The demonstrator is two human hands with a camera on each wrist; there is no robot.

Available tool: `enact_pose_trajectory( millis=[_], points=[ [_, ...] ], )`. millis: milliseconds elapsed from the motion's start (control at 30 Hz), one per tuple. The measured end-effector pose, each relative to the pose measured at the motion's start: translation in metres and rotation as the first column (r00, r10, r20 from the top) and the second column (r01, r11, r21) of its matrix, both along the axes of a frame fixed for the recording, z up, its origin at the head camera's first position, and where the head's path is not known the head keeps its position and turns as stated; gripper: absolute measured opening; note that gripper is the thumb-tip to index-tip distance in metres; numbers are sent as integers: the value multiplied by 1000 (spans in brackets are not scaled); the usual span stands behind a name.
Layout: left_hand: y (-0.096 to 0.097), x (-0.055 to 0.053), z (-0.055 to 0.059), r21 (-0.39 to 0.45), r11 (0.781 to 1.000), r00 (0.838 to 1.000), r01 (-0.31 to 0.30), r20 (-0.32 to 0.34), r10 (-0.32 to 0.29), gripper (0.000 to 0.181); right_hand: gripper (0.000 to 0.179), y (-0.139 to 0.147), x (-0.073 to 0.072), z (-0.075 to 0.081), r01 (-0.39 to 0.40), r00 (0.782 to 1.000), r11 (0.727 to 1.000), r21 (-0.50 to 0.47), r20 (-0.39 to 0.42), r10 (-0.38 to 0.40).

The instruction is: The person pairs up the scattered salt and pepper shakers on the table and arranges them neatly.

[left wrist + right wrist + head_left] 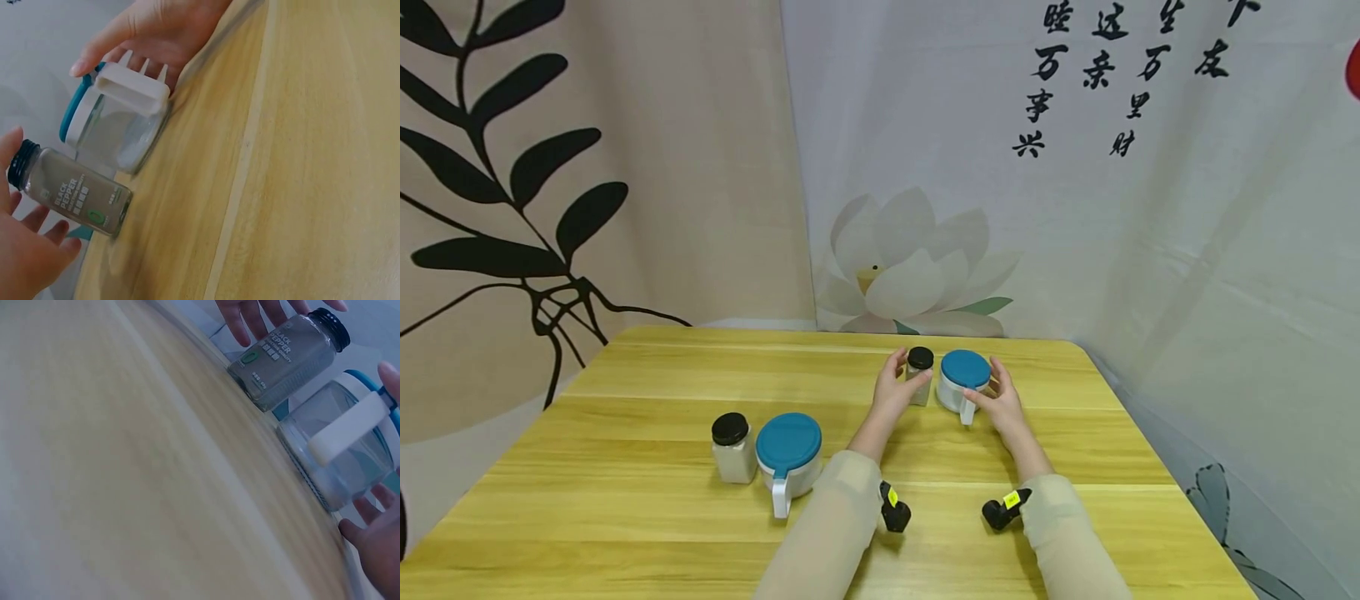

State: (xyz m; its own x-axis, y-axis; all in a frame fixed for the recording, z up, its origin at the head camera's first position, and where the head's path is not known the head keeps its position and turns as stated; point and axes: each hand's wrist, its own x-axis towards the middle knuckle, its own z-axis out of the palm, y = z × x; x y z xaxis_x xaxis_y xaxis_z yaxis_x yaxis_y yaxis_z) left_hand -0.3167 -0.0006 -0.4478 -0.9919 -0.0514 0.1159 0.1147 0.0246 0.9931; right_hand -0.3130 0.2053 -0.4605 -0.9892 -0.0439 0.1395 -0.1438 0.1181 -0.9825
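Toward the table's far side, my left hand (892, 390) is around a pepper bottle (919, 387) with a black cap. In the left wrist view, the bottle (78, 190) reads "BLACK PEPPER" and stands upright; the left thumb is by the cap and the fingers are spread beside the glass. My right hand (1002, 404) is around a clear seasoning jar (953, 396) with a blue lid and white handle. In the right wrist view, the right thumb is beside the lid of the jar (337, 440), with the loosely spread fingers near its base. Both containers rest on the table.
On the left of the wooden table (625, 500) stand a second black-capped bottle (732, 450) and a second blue-lidded jar (790, 454), its handle facing the front. The left forearm passes close to that jar. Printed curtains (925, 125) hang behind the table's far edge.
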Motion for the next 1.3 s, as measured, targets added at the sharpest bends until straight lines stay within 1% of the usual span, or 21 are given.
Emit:
enact_pose_trajectory(
  millis=[100,167,367,533,700,833,967,1200,1300],
  points=[
    [1,-2,-1,-16,1000,1000,7,7,-7,71,89,4,-9,-9,-10,1000,1000,-1,9,10],
    [1,-4,-2,-24,1000,1000,8,6,-8,71,89,5,-12,-13,-9,1000,1000,21,4,9],
    [0,-6,-1,-36,999,1000,0,18,0,72,92,6,-17,-16,-26,1000,997,70,1,26],
    [-1,-9,-2,-48,999,999,-1,32,2,72,93,7,-17,-10,-58,998,994,91,26,56],
    [0,-11,-1,-50,999,999,8,41,-6,70,92,4,-9,6,-113,993,990,79,46,110],
    [1,-12,-1,-53,998,999,18,45,-16,68,91,0,-2,17,-135,990,986,94,58,130],
    [0,-12,-1,-55,998,999,24,33,-22,68,91,-1,-1,19,-133,989,987,95,75,126],
    [1,-11,5,-51,998,999,23,30,-22,65,92,-1,-4,19,-138,989,988,73,60,134],
    [2,-11,5,-54,998,999,21,33,-19,63,93,-2,-4,19,-133,989,989,58,66,129]
  ],
)
